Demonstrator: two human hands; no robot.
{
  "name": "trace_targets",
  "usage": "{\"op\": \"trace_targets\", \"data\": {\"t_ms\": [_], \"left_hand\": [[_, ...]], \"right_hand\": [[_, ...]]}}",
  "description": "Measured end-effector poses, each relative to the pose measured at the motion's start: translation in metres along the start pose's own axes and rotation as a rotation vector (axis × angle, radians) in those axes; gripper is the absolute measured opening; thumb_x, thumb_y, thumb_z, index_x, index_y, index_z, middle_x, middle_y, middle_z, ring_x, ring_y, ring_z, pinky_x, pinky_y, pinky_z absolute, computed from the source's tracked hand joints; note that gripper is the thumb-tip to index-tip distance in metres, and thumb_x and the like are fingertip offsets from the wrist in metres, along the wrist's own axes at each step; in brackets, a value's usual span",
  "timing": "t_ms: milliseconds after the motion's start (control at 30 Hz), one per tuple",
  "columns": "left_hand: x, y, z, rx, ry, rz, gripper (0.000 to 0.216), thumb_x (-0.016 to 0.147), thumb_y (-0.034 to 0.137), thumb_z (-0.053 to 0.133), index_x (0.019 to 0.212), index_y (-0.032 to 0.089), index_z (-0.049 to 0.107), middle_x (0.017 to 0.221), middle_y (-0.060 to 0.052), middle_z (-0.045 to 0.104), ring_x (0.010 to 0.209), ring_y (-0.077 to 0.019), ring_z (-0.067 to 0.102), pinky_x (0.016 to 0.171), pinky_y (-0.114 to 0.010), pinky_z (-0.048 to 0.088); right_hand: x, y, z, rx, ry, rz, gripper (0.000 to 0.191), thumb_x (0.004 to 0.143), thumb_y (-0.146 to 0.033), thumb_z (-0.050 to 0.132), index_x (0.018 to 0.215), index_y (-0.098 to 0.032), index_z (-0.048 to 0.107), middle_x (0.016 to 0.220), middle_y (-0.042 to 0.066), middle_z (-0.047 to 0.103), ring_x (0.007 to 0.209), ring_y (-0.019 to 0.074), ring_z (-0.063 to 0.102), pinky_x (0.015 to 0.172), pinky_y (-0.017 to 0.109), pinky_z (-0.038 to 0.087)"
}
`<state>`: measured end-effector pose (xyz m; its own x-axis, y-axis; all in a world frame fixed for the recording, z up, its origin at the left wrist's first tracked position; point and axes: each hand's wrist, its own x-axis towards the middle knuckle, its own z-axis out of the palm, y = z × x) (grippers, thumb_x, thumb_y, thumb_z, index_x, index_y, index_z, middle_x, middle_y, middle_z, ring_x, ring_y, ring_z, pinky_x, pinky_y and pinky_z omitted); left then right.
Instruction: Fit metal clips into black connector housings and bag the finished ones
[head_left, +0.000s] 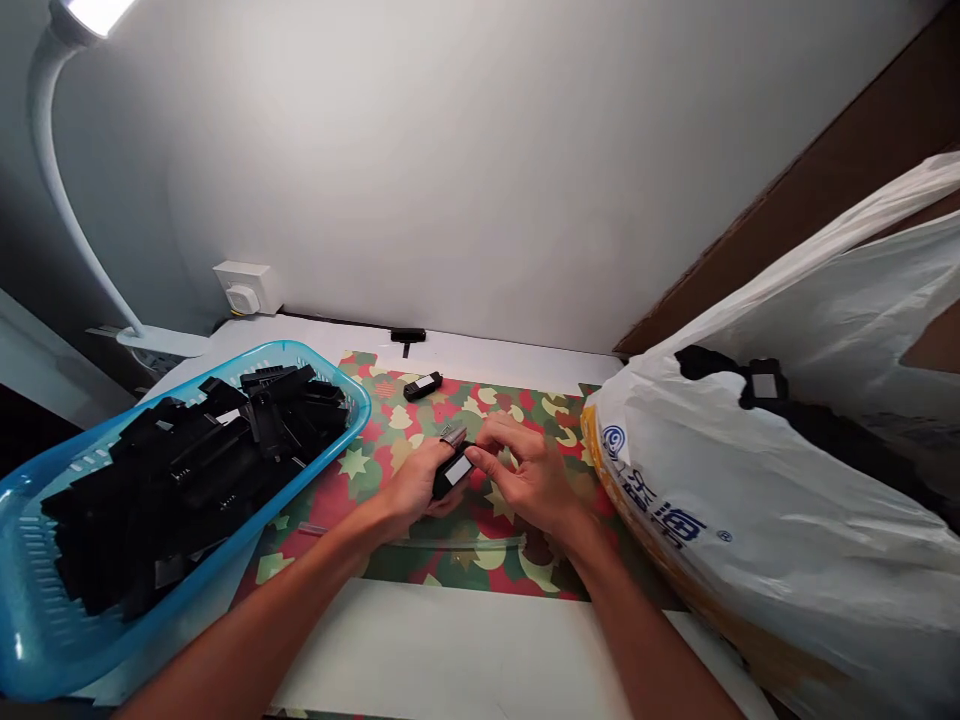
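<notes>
My left hand [414, 487] is closed around a black plastic part with a white label [452, 472], held tilted above the patterned mat. A small silvery metal piece [454, 436] pokes out past the fingers at the part's far end; its kind is unclear. My right hand [529, 475] has its thumb and bent fingers pressed together on the far right end of the same part. Just beyond the hands, a similar labelled black part [423, 386] lies on the mat. A further black piece [408, 335] rests near the wall.
A blue plastic basket [358, 400] full of black plastic parts stands at left. On the right, a large white plastic bag [675, 480] holds more black pieces. The camouflage-patterned mat [480, 570] covers the table's middle. A lamp [56, 180] arches over the left side.
</notes>
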<state>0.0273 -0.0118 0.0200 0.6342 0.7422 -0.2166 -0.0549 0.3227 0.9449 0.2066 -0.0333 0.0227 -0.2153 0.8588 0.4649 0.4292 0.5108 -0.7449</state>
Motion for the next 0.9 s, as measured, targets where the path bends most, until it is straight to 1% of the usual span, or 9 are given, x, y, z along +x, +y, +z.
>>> {"op": "trace_targets", "data": {"t_ms": [233, 333, 467, 567, 633, 700, 767, 833, 900], "left_hand": [[0.005, 0.001, 0.004, -0.045, 0.043, 0.024, 0.054, 0.089, 0.055, 0.054, 0.047, 0.024, 0.04, 0.035, 0.004, 0.029, 0.031, -0.0073, 0.024, 0.037, -0.023, 0.013], [0.006, 0.001, 0.003, -0.058, 0.045, 0.026, 0.055, 0.091, 0.05, 0.051, 0.044, 0.024, 0.038, 0.035, 0.003, 0.029, 0.031, -0.0069, 0.024, 0.037, -0.022, 0.012], [0.007, 0.001, 0.001, -0.075, 0.058, 0.002, 0.049, 0.092, 0.047, 0.048, 0.05, 0.024, 0.042, 0.035, 0.004, 0.03, 0.031, -0.0076, 0.024, 0.036, -0.021, 0.015], [0.006, 0.0, 0.001, -0.071, 0.054, -0.013, 0.052, 0.094, 0.049, 0.049, 0.05, 0.023, 0.042, 0.037, 0.003, 0.033, 0.033, -0.0074, 0.026, 0.037, -0.021, 0.016], [0.007, -0.001, 0.001, -0.085, 0.058, -0.028, 0.053, 0.094, 0.053, 0.051, 0.052, 0.022, 0.045, 0.04, 0.002, 0.038, 0.034, -0.0072, 0.027, 0.036, -0.02, 0.016], [0.007, -0.002, 0.001, -0.127, 0.091, -0.046, 0.05, 0.093, 0.055, 0.054, 0.057, 0.02, 0.05, 0.043, 0.002, 0.043, 0.035, -0.0071, 0.03, 0.036, -0.02, 0.018], [0.007, -0.002, 0.002, -0.176, 0.146, -0.056, 0.047, 0.091, 0.054, 0.057, 0.06, 0.02, 0.052, 0.047, 0.002, 0.046, 0.036, -0.007, 0.032, 0.036, -0.019, 0.02], [0.008, 0.0, 0.005, -0.197, 0.197, -0.056, 0.045, 0.091, 0.052, 0.058, 0.061, 0.019, 0.052, 0.05, 0.003, 0.047, 0.036, -0.0064, 0.032, 0.035, -0.019, 0.022], [0.008, 0.001, 0.007, -0.199, 0.242, -0.051, 0.043, 0.09, 0.05, 0.061, 0.062, 0.02, 0.049, 0.051, 0.005, 0.044, 0.037, -0.0056, 0.03, 0.035, -0.018, 0.022]], "right_hand": [[0.001, 0.012, 0.004, -0.284, 0.01, -0.217, 0.033, 0.11, -0.022, 0.053, 0.077, -0.025, 0.048, 0.077, 0.001, 0.057, 0.079, 0.0221, 0.05, 0.076, 0.036, 0.046], [0.003, 0.017, 0.006, -0.402, 0.005, -0.27, 0.032, 0.112, -0.023, 0.049, 0.08, -0.025, 0.053, 0.079, 0.004, 0.059, 0.081, 0.0241, 0.049, 0.076, 0.038, 0.047], [0.005, 0.021, 0.007, -0.517, -0.006, -0.311, 0.033, 0.113, -0.025, 0.046, 0.083, -0.025, 0.058, 0.082, 0.005, 0.061, 0.084, 0.0253, 0.051, 0.077, 0.038, 0.047], [0.004, 0.02, 0.006, -0.54, 0.018, -0.298, 0.029, 0.114, -0.028, 0.045, 0.091, -0.024, 0.062, 0.086, 0.007, 0.063, 0.084, 0.0263, 0.052, 0.077, 0.038, 0.047], [0.002, 0.016, 0.007, -0.547, 0.099, -0.277, 0.023, 0.114, -0.031, 0.045, 0.102, -0.023, 0.063, 0.094, 0.009, 0.065, 0.087, 0.0274, 0.055, 0.078, 0.039, 0.048], [-0.002, 0.011, 0.009, -0.529, 0.169, -0.299, 0.019, 0.112, -0.035, 0.048, 0.109, -0.022, 0.062, 0.099, 0.011, 0.066, 0.089, 0.0277, 0.057, 0.078, 0.04, 0.048], [-0.004, 0.006, 0.013, -0.487, 0.165, -0.382, 0.015, 0.11, -0.035, 0.054, 0.105, -0.023, 0.061, 0.095, 0.009, 0.066, 0.085, 0.0264, 0.059, 0.076, 0.039, 0.049], [-0.006, 0.003, 0.016, -0.462, 0.112, -0.459, 0.013, 0.107, -0.032, 0.058, 0.096, -0.024, 0.061, 0.088, 0.007, 0.065, 0.079, 0.025, 0.058, 0.072, 0.038, 0.049], [-0.006, 0.001, 0.019, -0.467, 0.065, -0.473, 0.014, 0.105, -0.029, 0.058, 0.092, -0.025, 0.061, 0.084, 0.007, 0.065, 0.077, 0.0246, 0.057, 0.07, 0.038, 0.047]]}}
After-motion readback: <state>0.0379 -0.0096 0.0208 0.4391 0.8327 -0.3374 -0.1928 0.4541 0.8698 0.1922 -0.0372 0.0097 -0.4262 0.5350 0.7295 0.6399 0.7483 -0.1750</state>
